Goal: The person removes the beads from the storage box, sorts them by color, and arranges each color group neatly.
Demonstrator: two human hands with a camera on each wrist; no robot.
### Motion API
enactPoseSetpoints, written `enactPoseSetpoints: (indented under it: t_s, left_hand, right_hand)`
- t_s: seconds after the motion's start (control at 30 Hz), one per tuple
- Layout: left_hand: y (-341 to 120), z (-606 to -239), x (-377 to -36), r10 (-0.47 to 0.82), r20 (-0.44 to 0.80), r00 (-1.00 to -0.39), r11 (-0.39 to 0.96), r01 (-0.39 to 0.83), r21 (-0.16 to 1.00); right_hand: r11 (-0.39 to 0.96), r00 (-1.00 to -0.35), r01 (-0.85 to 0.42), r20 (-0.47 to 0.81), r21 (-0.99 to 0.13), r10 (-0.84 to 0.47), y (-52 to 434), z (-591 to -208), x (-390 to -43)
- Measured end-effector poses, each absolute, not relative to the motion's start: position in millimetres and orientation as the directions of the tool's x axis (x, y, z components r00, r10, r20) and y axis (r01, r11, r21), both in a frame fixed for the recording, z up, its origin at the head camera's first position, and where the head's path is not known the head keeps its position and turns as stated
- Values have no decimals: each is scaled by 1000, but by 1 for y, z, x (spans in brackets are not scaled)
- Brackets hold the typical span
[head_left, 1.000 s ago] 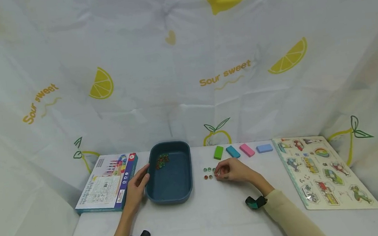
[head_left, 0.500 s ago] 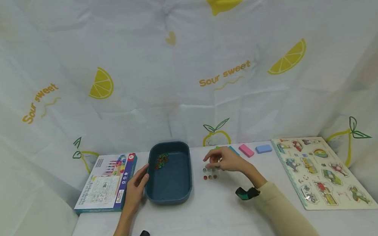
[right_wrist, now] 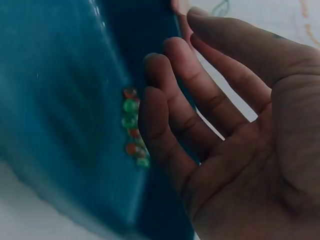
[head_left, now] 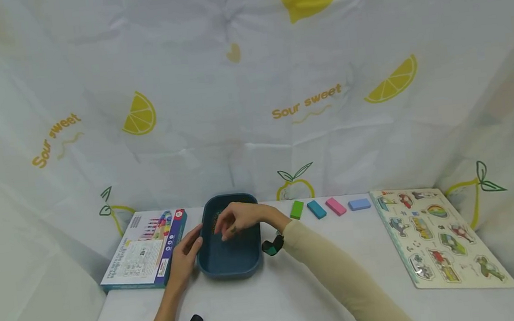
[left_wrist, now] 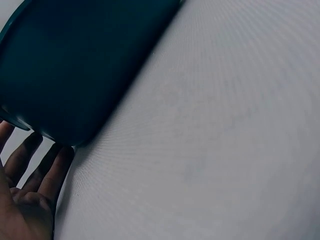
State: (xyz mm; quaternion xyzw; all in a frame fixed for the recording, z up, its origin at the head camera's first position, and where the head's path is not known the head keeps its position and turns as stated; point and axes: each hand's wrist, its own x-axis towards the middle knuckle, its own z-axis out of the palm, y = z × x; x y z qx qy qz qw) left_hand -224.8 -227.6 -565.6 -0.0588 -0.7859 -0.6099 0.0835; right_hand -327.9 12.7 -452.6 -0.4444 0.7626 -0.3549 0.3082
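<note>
My right hand [head_left: 239, 218] reaches over a dark teal tray [head_left: 232, 275], fingers loosely bent and pointing down into it. In the right wrist view small green and orange-red glass marbles [right_wrist: 131, 120] lie along the tray's inner edge, just beyond the fingertips. Thumb and index tips are near each other there, and no marble shows between them. My left hand [head_left: 182, 255] rests at the tray's left side. Its fingertips [left_wrist: 64, 152] touch the rim from outside in the left wrist view, fingers fairly straight. The right forearm covers the spot where several marbles stood in rows.
Left of the tray lies a flat printed box [head_left: 142, 249]. Behind the right arm stand a green block [head_left: 296, 210], a teal block [head_left: 317, 209], a pink block [head_left: 336, 206] and a blue block [head_left: 359, 204]. A picture puzzle board [head_left: 438, 238] lies far right.
The right hand has lifted from the marbles on the table and moved left over the tray. Before that its fingertips were at the end of the front row. The left hand stays put.
</note>
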Motion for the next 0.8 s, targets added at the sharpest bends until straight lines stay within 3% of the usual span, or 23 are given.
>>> enactPoseSetpoints:
  t_s: [0.3, 0.57, 0.8]
  left_hand:
    - [-230, -566, -226, -3, 152, -988, 262, 146, 954]
    - [-230, -566, -223, -5, 175, -985, 259, 168, 951]
    - [-229, -568, -226, -3, 197, -980, 239, 191, 952]
  right_hand:
    - [443, -315, -307, -350, -842, -883, -31, -478, -328]
    - [513, -238, -354, -455, -782, -858, -40, -486, -315]
    - [533, -241, -365, -475, -763, -846, -36, -490, -309]
